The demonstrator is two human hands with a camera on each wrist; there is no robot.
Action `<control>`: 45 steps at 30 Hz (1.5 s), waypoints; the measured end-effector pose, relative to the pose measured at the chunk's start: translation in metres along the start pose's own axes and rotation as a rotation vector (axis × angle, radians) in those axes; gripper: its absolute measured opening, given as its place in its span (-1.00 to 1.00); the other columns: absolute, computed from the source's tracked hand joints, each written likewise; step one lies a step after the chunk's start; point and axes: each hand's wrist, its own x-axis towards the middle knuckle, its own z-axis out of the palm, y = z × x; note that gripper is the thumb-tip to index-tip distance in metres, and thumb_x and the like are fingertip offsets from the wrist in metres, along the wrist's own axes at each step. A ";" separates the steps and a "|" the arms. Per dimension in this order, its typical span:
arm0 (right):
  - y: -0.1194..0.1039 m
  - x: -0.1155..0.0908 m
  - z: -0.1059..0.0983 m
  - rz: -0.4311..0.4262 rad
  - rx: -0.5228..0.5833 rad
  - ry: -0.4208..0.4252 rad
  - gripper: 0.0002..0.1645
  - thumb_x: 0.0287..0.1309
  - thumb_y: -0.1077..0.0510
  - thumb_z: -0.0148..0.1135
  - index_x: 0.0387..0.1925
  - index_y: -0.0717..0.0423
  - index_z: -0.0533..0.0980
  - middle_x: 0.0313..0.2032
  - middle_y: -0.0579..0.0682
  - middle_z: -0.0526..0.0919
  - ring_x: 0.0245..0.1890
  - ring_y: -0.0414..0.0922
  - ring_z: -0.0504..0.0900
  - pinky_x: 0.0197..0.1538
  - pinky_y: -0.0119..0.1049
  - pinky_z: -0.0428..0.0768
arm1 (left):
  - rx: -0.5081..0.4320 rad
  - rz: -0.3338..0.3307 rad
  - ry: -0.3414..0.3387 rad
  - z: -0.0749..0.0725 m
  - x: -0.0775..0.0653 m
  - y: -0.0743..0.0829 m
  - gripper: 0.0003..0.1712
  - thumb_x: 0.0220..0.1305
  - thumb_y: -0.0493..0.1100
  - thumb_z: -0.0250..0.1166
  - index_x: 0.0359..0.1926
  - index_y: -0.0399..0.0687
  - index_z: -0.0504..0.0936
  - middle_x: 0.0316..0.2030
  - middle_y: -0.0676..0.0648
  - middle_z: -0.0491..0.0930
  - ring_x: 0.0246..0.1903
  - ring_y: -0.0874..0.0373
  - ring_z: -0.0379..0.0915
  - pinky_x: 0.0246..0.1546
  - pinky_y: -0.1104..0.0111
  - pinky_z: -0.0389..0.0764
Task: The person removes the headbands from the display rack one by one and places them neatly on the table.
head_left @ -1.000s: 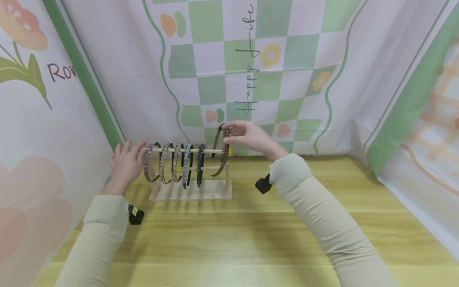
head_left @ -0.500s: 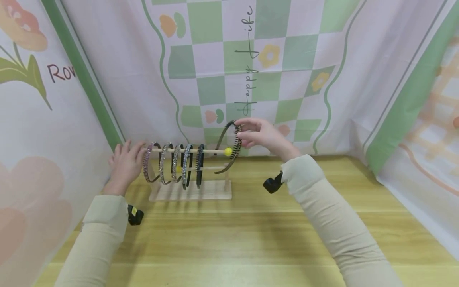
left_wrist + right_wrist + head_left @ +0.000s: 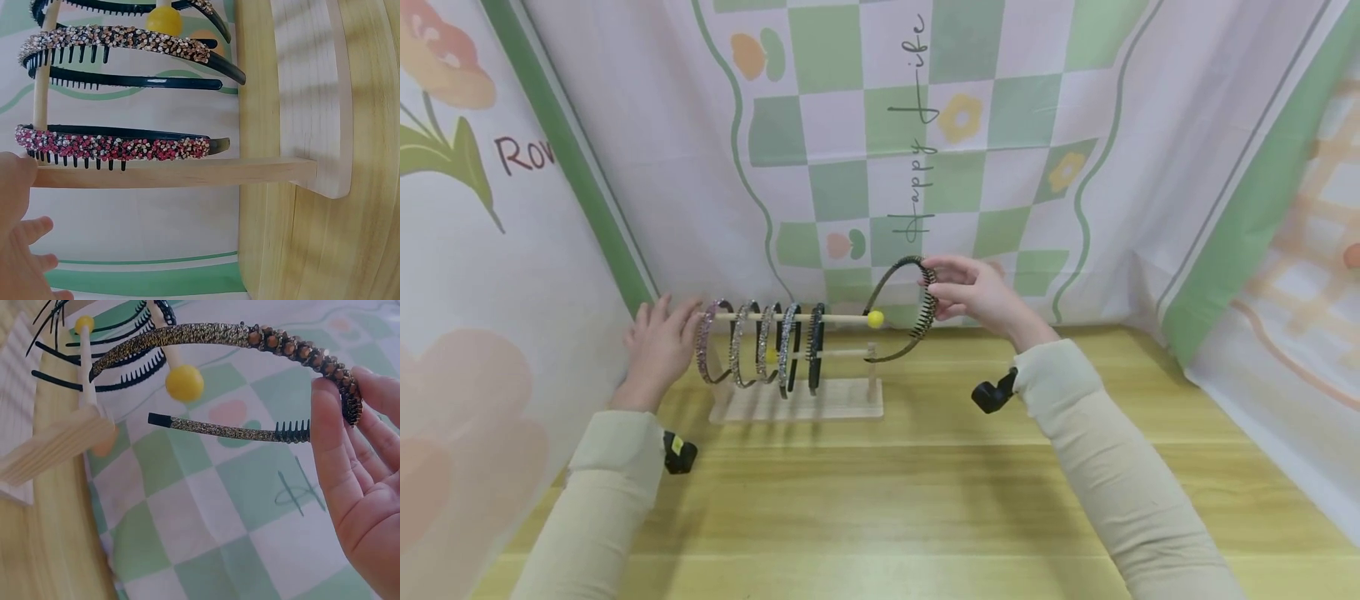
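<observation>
Right hand (image 3: pixel 981 292) pinches a dark headband (image 3: pixel 924 315) between thumb and fingers at its crown; left hand (image 3: pixel 658 346), fingers spread and relaxed, touches the top of the wooden rack (image 3: pixel 846 407) at its left end, no headband in its grasp. Held headband is a U-shaped band, dark with gold speckle, brown faceted beads along the crown, comb teeth inside, plain dark tips. It's up in the air at the rack's right end, near the yellow ball (image 3: pixel 876 319) capping the upper rod (image 3: pixel 850 320); can't tell if it touches the ball or the lower rod. Five other headbands, jewelled or black, hang on the rack, the nearest well apart from the held one. Surface (image 3: pixel 880 500) stretches in front and to the right of the rack; its back edge meets the checked cloth (image 3: pixel 955 179) just behind. Held headband's crown faces right, both free ends point left toward the rack, long axis crown-to-tips roughly along the rods.
</observation>
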 end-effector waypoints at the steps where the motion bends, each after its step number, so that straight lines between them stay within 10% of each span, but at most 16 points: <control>1: 0.001 -0.001 -0.002 0.000 0.002 0.001 -0.42 0.20 0.30 0.14 0.25 0.22 0.24 0.06 0.20 0.48 -0.39 -0.09 0.57 -0.24 -0.19 0.62 | -0.001 0.001 0.000 0.000 0.000 0.000 -0.41 0.44 0.14 -0.34 0.32 -0.03 0.20 0.35 -0.39 -0.17 0.27 -0.46 -0.42 0.11 -0.34 -0.37; 22: 0.058 -0.031 -0.041 0.003 0.085 0.048 -0.32 0.14 0.27 0.21 0.27 0.21 0.19 -0.04 0.13 0.45 -0.34 -0.11 0.58 -0.16 -0.21 0.62 | 0.001 0.007 -0.006 -0.001 -0.001 0.001 -0.43 0.45 0.11 -0.33 0.31 -0.06 0.21 0.35 -0.40 -0.18 0.26 -0.47 -0.43 0.12 -0.34 -0.39; 45: 0.119 -0.042 -0.046 0.212 0.022 0.164 -0.35 0.21 0.32 0.09 0.31 0.22 0.13 -0.06 0.13 0.38 -0.29 -0.14 0.58 -0.10 -0.14 0.59 | 0.001 -0.007 -0.019 -0.003 -0.001 0.003 -0.42 0.45 0.11 -0.34 0.33 -0.06 0.19 0.35 -0.41 -0.19 0.27 -0.45 -0.46 0.12 -0.33 -0.41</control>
